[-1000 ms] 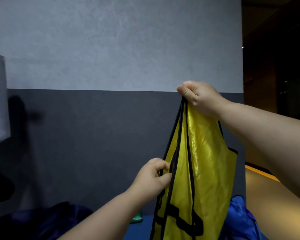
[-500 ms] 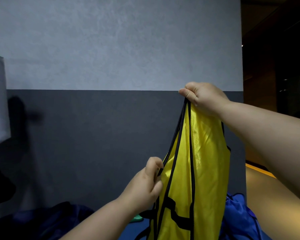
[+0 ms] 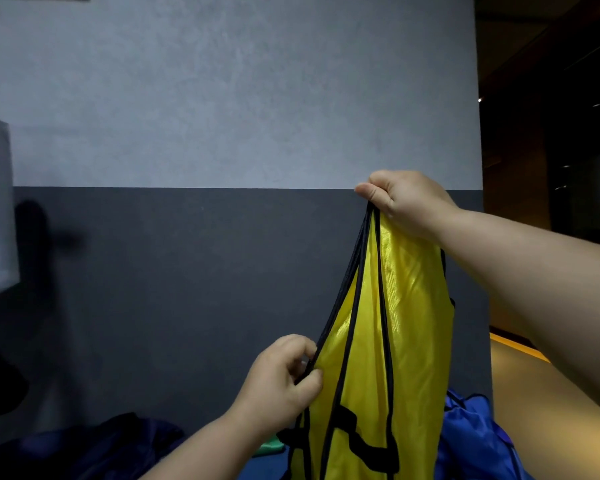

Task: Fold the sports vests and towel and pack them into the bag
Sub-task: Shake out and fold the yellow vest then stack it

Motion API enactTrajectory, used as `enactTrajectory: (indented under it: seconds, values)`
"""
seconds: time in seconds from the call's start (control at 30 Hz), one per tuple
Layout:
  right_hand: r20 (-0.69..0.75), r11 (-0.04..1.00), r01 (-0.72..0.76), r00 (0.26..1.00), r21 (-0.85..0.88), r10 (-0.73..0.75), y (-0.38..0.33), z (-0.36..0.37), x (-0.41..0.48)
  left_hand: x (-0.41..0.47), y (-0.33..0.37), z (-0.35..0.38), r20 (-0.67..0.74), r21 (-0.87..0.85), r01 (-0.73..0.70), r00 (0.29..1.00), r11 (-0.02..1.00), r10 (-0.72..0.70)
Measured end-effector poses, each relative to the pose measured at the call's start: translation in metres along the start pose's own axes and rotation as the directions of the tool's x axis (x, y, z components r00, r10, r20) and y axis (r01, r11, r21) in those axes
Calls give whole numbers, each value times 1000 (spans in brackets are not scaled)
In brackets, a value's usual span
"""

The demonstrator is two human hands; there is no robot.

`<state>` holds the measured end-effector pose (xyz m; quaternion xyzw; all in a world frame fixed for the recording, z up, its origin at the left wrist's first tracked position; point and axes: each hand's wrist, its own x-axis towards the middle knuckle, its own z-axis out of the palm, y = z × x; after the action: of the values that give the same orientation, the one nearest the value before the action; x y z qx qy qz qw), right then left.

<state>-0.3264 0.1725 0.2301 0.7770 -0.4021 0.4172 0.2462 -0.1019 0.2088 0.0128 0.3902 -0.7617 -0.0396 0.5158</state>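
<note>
The yellow vest [image 3: 395, 323] hangs in the air in front of the person, before a grey wall [image 3: 222, 98]. The right hand [image 3: 406, 202] grasps its top, with the fingers curled round the bunch where the black-edged straps come together. The left hand [image 3: 278, 382], lower down, pinches one black edge at the left side of the vest between thumb and fingers.

The cloth looks thin, shiny and very light. It has no stiffness at all — it falls in long loose folds, and I judge it is a little slippery. The black binding seems the best place to take hold, because it is thicker than the yellow cloth. To fold it neatly, both hands probably must spread it out by the edges.

Low on the right, just behind the vest, lies a bright blue cloth [image 3: 471, 438] — I cannot tell if it is another vest or the bag. Low on the left is a dark blue mass [image 3: 101, 441], and between them a small green thing [image 3: 272, 448], partly hidden. The hanging vest itself hides much of what lies below.
</note>
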Motion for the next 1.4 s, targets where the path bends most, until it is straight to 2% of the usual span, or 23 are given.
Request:
enactTrajectory:
  seconds: [0.07, 0.17, 0.33, 0.43, 0.5, 0.63, 0.77, 0.83, 0.9, 1.07, 1.23, 1.33, 1.4]
  values:
    - [2, 1000, -5, 1000, 3, 5, 1, 0, -1, -2, 2, -2, 22, -54, -42, 999, 998, 43]
    - [0, 1000, -16, 1000, 1, 16, 1, -1, -1, -4, 2, -5, 91, -46, -64, 994, 997, 68]
    - [1, 1000, -21, 1000, -7, 21, -1, 0, 0, -8, 2, -4, 124, -32, 24, 992, 999, -20]
    - [-12, 1000, -25, 1000, -6, 24, -3, 1, 1, -9, 4, -4, 97, 92, -44, 995, 995, 35]
    - [-16, 1000, -19, 1000, -12, 19, -4, 2, 1, -8, 7, -2, 121, 104, -83, 990, 991, 70]
    - [-14, 1000, -12, 1000, -16, 12, -7, 3, 1, -4, 14, 5, 113, 1, 99, 989, 995, -99]
    - [-25, 1000, -17, 1000, -25, 16, -6, 2, 2, -1, 22, 13, 140, -245, 281, 957, 928, -253]
    - [-29, 999, -21, 999, -33, 20, -4, 2, 2, 0, 25, 15, 180, -319, 283, 955, 904, -236]
    - [-31, 999, -32, 999, -38, 31, -2, 2, 2, 0, 26, 16, 210, -304, 243, 960, 921, -185]
    - [-20, 997, -71, 997, -42, 70, 2, 0, 0, 0, 20, 17, 134, -353, 233, 971, 906, -197]
    - [-33, 992, -112, 993, -60, 110, 5, -4, -1, -1, 16, 9, 5, -274, 159, 986, 949, -164]
    - [-14, 986, -162, 987, -37, 162, 1, -5, 1, 2, 19, 4, 72, -224, 179, 983, 958, -167]
    - [27, 982, -186, 982, -32, 187, -8, -3, 4, 5, 24, 4, 138, -164, 251, 963, 954, -230]
